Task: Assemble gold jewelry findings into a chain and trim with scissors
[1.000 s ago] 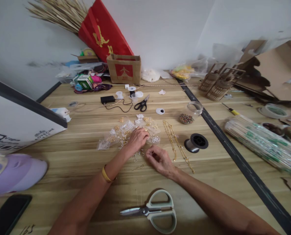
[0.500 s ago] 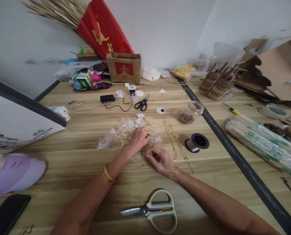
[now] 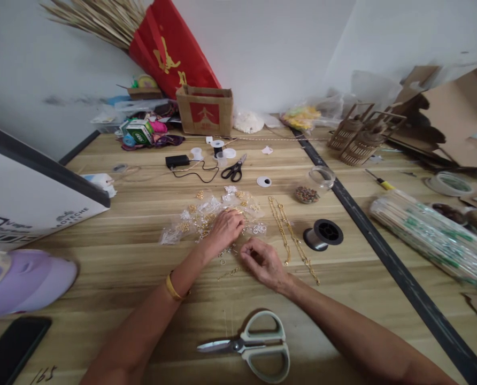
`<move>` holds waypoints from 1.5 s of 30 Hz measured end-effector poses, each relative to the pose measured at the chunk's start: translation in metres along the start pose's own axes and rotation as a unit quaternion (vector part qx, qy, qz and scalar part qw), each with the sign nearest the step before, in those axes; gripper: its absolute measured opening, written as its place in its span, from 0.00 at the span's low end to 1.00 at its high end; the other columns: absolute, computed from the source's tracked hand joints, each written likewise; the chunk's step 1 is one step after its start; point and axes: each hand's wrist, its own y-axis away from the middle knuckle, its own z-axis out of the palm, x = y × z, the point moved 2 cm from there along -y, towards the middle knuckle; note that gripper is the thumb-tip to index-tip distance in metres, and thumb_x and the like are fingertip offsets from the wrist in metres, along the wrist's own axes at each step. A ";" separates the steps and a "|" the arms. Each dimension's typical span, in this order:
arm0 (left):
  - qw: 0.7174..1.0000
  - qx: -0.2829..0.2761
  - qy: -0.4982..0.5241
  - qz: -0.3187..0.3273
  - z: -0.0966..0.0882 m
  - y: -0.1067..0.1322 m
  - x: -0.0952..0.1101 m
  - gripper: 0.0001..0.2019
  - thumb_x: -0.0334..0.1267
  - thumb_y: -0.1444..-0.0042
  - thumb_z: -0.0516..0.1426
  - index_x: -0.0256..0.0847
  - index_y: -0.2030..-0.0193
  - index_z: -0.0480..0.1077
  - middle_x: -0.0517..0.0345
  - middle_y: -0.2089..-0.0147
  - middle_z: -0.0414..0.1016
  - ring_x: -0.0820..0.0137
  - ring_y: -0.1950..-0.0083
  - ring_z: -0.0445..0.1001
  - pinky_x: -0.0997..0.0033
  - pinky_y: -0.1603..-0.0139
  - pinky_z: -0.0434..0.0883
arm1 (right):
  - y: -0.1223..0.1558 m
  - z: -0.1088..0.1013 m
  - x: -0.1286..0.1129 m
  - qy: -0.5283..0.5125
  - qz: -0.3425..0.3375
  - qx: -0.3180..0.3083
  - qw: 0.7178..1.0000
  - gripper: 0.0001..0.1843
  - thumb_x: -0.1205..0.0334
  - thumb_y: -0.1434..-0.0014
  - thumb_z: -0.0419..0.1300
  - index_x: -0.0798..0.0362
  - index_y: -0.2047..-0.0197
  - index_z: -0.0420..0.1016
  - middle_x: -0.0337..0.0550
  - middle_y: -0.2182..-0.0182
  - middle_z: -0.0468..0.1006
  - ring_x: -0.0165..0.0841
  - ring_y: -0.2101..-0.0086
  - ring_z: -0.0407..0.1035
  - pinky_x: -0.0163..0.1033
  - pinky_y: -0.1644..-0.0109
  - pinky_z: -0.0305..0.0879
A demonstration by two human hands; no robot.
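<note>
My left hand [image 3: 227, 230] reaches into a spread of small clear bags [image 3: 212, 206] with gold and silver jewellery findings. Its fingers are bent down and closed, and the tips are hidden behind the hand. My right hand [image 3: 266, 263] rests on the table just to the right, thumb and index finger pinched together; anything between them is too small to make out. White rings [image 3: 258, 229] lie beyond it. Near its fingertips is a short piece of gold chain [image 3: 228, 274]. Two gold chains [image 3: 284, 230] are stretched out to the right, beside a spool of clear thread [image 3: 322, 234].
Large scissors [image 3: 258, 345] with pale handles lie in front of me. Farther back are black scissors [image 3: 234, 168] and a jar of beads [image 3: 307, 193]. A phone [image 3: 14, 347] and a purple object [image 3: 33, 280] are at left, wrapped sticks [image 3: 431, 235] at right.
My left hand has shifted slightly toward me and to the left over the bags. My right hand keeps its pinch in nearly the same place.
</note>
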 end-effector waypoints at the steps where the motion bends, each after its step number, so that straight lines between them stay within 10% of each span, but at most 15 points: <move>1: 1.000 0.000 0.000 0.002 -0.002 0.003 -0.001 0.08 0.27 0.47 0.54 0.38 0.73 0.71 0.54 0.70 0.71 0.65 0.63 0.68 0.64 0.56 0.65 | 0.000 0.000 0.000 -0.001 0.001 0.000 1.000 0.07 0.65 0.41 0.53 0.54 0.70 0.67 0.38 0.76 0.66 0.28 0.75 0.61 0.33 0.71 0.57; 11: 0.985 0.090 0.132 -0.070 -0.024 0.034 -0.005 0.05 0.27 0.51 0.56 0.38 0.73 0.72 0.55 0.69 0.76 0.66 0.62 0.72 0.67 0.57 0.67 | 0.001 0.000 0.002 -0.001 0.001 -0.001 1.000 0.06 0.66 0.41 0.53 0.54 0.70 0.67 0.38 0.76 0.67 0.28 0.74 0.61 0.32 0.71 0.57; 25: 0.818 0.115 0.498 -0.264 -0.011 0.096 0.009 0.04 0.33 0.57 0.60 0.35 0.73 0.73 0.59 0.74 0.74 0.75 0.73 0.69 0.79 0.71 0.66 | 0.002 -0.001 -0.001 0.002 -0.007 0.007 1.000 0.06 0.65 0.41 0.53 0.54 0.70 0.67 0.39 0.76 0.67 0.28 0.74 0.62 0.33 0.71 0.58; 45: 0.838 0.110 0.475 -0.246 -0.006 0.103 0.013 0.08 0.36 0.54 0.61 0.36 0.67 0.77 0.53 0.66 0.80 0.69 0.64 0.75 0.74 0.62 0.70 | 0.005 0.001 0.000 0.024 -0.059 -0.012 0.998 0.06 0.64 0.39 0.52 0.53 0.67 0.67 0.40 0.74 0.67 0.30 0.73 0.62 0.35 0.70 0.59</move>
